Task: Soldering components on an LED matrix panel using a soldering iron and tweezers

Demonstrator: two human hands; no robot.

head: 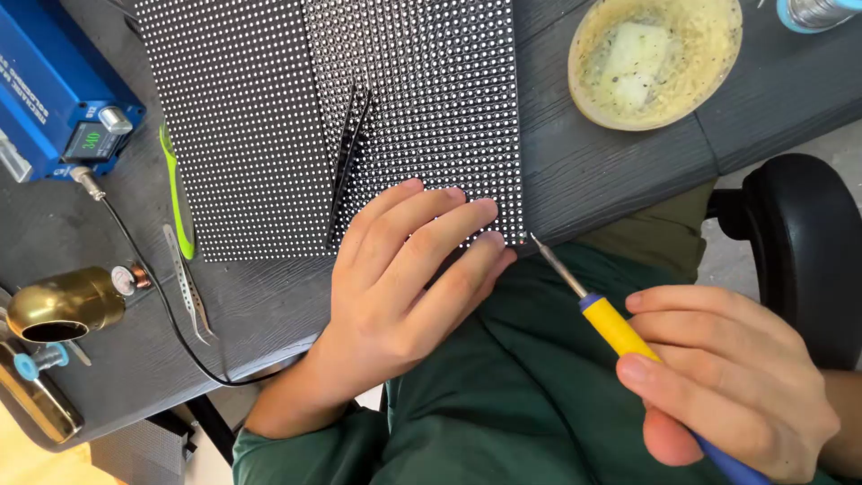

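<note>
Left hand (404, 278) is lying flat, fingers extended and unclenched, pressing on the near right corner of the LED panel (332, 117); right hand (732, 377) is grasping the iron (620, 328) pen-style, tip touching the panel's corner just beside the left fingertips; black tweezers (350, 153) are resting on the panel; solder station (54, 94) is sitting left of the panel, flux dish (655, 58) right of it.

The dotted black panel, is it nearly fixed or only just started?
Set up: the blue station has its display lit, and tweezers lie on the dotted black panel. In hand: the left hand presses the panel's corner while the right hand aims the soldering iron there. How much remains cannot be told.
</note>
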